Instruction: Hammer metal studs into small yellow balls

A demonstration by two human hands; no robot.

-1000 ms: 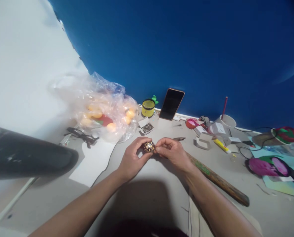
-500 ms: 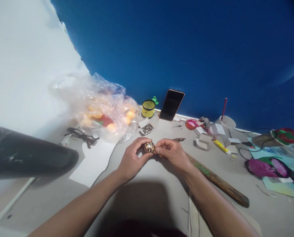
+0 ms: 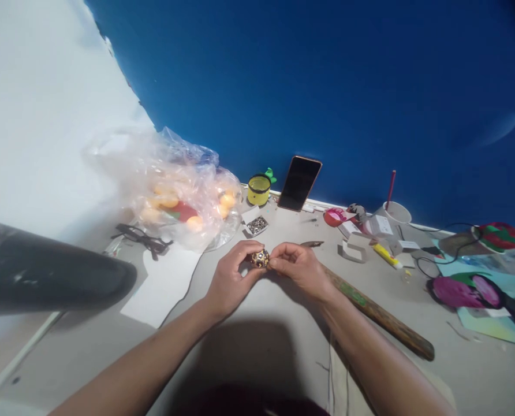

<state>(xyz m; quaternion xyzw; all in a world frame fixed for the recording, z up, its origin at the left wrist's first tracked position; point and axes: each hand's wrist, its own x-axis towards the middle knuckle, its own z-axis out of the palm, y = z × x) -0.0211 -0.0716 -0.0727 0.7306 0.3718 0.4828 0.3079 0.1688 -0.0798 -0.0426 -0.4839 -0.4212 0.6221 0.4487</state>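
Observation:
A small round ball [image 3: 260, 258], dark with gold and shiny spots, is held above the table near the middle of the view. My left hand [image 3: 234, 277] grips it from the left between thumb and fingers. From the right, my right hand [image 3: 301, 268] touches its side with thumb and forefinger pinched together; whatever is between those fingertips is too small to make out. Just beyond the hands lies a small open box [image 3: 256, 224] full of tiny shiny metallic pieces.
Behind stand a yellow cup [image 3: 258, 190] and an upright phone [image 3: 299, 184]. Plastic bags [image 3: 183, 190] with orange balls and black glasses [image 3: 142, 240] lie left. A wooden stick [image 3: 383, 318], a glue tube [image 3: 386, 256] and a white cup [image 3: 398, 212] are right.
The ball has turned slightly in my left hand's fingers. My hands stay nearly in place, and the whole view has shifted a little.

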